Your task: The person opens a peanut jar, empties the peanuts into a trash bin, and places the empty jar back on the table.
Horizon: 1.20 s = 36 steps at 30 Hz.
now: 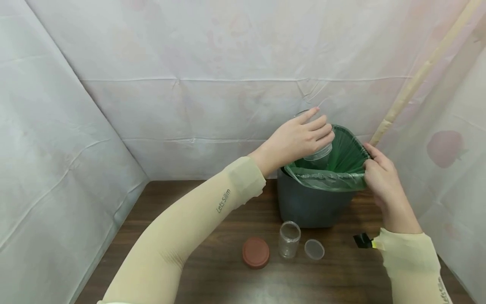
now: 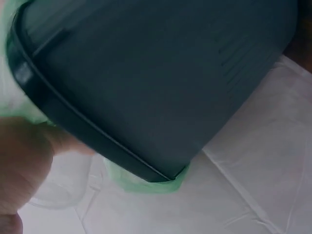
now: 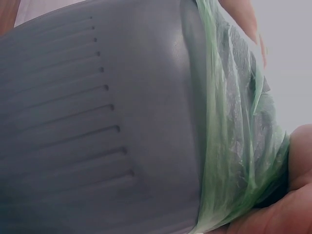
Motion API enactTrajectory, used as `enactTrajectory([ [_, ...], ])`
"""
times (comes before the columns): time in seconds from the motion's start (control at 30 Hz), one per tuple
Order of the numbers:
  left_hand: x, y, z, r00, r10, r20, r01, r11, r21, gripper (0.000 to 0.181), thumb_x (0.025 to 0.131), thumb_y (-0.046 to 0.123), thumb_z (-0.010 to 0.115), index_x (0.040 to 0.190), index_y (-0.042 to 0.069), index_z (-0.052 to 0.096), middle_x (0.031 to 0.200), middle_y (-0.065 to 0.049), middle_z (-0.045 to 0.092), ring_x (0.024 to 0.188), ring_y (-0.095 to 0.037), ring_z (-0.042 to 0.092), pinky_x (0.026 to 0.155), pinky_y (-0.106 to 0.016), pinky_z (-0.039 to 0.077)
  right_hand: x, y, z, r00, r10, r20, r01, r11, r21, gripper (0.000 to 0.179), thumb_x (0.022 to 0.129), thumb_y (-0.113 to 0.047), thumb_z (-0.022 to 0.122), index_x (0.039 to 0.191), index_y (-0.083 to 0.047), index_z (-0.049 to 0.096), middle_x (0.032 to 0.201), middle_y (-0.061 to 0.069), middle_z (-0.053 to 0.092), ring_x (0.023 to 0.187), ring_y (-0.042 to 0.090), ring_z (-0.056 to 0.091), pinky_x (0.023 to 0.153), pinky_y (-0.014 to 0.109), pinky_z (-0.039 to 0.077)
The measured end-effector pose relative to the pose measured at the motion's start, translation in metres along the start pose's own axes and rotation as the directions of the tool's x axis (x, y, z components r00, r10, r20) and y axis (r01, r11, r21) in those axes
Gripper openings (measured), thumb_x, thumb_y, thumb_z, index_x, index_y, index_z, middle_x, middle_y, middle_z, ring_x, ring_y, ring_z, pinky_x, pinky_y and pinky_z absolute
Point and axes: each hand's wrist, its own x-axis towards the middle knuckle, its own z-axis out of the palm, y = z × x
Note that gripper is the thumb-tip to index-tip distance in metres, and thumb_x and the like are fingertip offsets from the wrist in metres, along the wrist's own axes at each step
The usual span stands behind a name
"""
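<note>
A dark grey trash bin (image 1: pixel 313 207) stands on the table, lined with a green plastic bag (image 1: pixel 330 181) folded over its rim. At the bin's mouth my left hand (image 1: pixel 298 137) grips a clear jar (image 1: pixel 320 155), its lower part inside the opening. In the left wrist view the jar (image 2: pixel 63 183) shows behind the hand, beside the bin's rim. My right hand (image 1: pixel 383 175) pinches the bag-covered rim on the right side. The right wrist view shows the bag (image 3: pixel 234 131) bunched along the rim, against that hand.
In front of the bin are a second clear jar (image 1: pixel 290 240), a reddish-brown lid (image 1: pixel 256 252) and a clear round disc (image 1: pixel 314 249). A small black and yellow item (image 1: pixel 363 240) touches the right sleeve. Pale curtains (image 1: pixel 190 105) enclose the table, and a pole (image 1: pixel 411 86) leans behind the bin.
</note>
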Motion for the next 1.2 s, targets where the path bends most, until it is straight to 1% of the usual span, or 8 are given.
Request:
enactTrajectory([
  [0.3,-0.001,-0.006,-0.005,0.997,-0.069,0.027,0.072,0.99,-0.125,0.046,0.114,0.001,0.043,0.157,0.015,0.055,0.154,-0.003,0.059,0.146,-0.025,0.05,0.132,-0.049,0.027,0.0,0.002,-0.004,1.0,0.013,-0.013,-0.013,1.0,0.006,0.068,0.11,-0.018,0.021,0.176,-0.017,0.007,0.182,0.013,0.002,0.165,0.025,0.006,0.132,0.04,0.018],
  [0.57,-0.01,-0.008,-0.022,0.97,-0.238,0.049,0.243,0.93,-0.276,0.049,0.11,0.004,0.046,0.157,0.013,0.055,0.155,-0.005,0.059,0.148,-0.029,0.05,0.126,-0.052,0.037,-0.002,0.004,-0.008,1.0,0.006,-0.011,-0.006,1.0,0.008,0.068,0.11,-0.016,0.021,0.176,-0.015,0.006,0.182,0.015,0.005,0.164,0.023,0.008,0.131,0.034,0.019],
  [0.63,-0.016,-0.011,-0.029,0.954,-0.288,0.086,0.3,0.895,-0.33,0.052,0.107,0.009,0.054,0.159,0.011,0.053,0.156,-0.006,0.058,0.146,-0.03,0.051,0.124,-0.051,0.04,-0.002,0.004,-0.008,1.0,0.002,-0.011,-0.002,1.0,0.005,0.068,0.109,-0.016,0.021,0.176,-0.014,0.006,0.182,0.015,0.004,0.164,0.024,0.007,0.131,0.035,0.018],
  [0.7,-0.025,-0.016,-0.035,0.925,-0.352,0.146,0.38,0.83,-0.409,0.061,0.101,0.019,0.067,0.16,0.01,0.051,0.157,-0.007,0.058,0.145,-0.031,0.051,0.123,-0.049,0.041,-0.002,0.004,-0.009,1.0,0.0,-0.011,0.0,1.0,-0.002,0.068,0.109,-0.016,0.021,0.176,-0.014,0.006,0.182,0.016,0.004,0.164,0.024,0.007,0.131,0.036,0.018],
  [0.73,-0.032,-0.018,-0.038,0.904,-0.386,0.185,0.427,0.784,-0.451,0.07,0.097,0.025,0.075,0.161,0.01,0.049,0.157,-0.008,0.057,0.145,-0.031,0.051,0.122,-0.048,0.042,-0.001,0.004,-0.008,1.0,-0.001,-0.011,0.001,1.0,-0.004,0.068,0.109,-0.016,0.021,0.176,-0.014,0.006,0.182,0.016,0.005,0.164,0.025,0.007,0.132,0.036,0.017],
  [0.87,-0.067,-0.021,-0.045,0.809,-0.515,0.283,0.57,0.568,-0.595,0.096,0.078,0.037,0.095,0.157,0.007,0.05,0.153,-0.01,0.06,0.14,-0.032,0.054,0.118,-0.05,0.045,0.002,0.002,-0.006,1.0,-0.001,-0.004,0.001,1.0,-0.005,0.069,0.109,-0.017,0.021,0.176,-0.015,0.007,0.181,0.017,0.007,0.164,0.027,0.01,0.131,0.037,0.019],
  [1.07,-0.124,0.001,-0.047,0.703,-0.611,0.363,0.623,0.285,-0.729,0.093,0.07,0.036,0.097,0.146,0.001,0.057,0.133,-0.01,0.068,0.118,-0.028,0.064,0.103,-0.047,0.055,0.006,0.001,-0.008,1.0,0.003,-0.002,-0.003,1.0,0.006,0.069,0.109,-0.015,0.021,0.176,-0.013,0.007,0.181,0.019,0.008,0.163,0.026,0.012,0.131,0.036,0.019],
  [1.2,-0.157,0.022,-0.048,0.605,-0.627,0.491,0.673,0.073,-0.736,0.086,0.069,0.036,0.095,0.141,0.006,0.059,0.118,-0.001,0.07,0.101,-0.02,0.068,0.086,-0.043,0.06,0.008,0.001,-0.012,1.0,-0.008,-0.002,0.008,1.0,0.001,0.069,0.108,-0.014,0.02,0.176,-0.011,0.007,0.18,0.021,0.011,0.163,0.024,0.014,0.129,0.03,0.022],
])
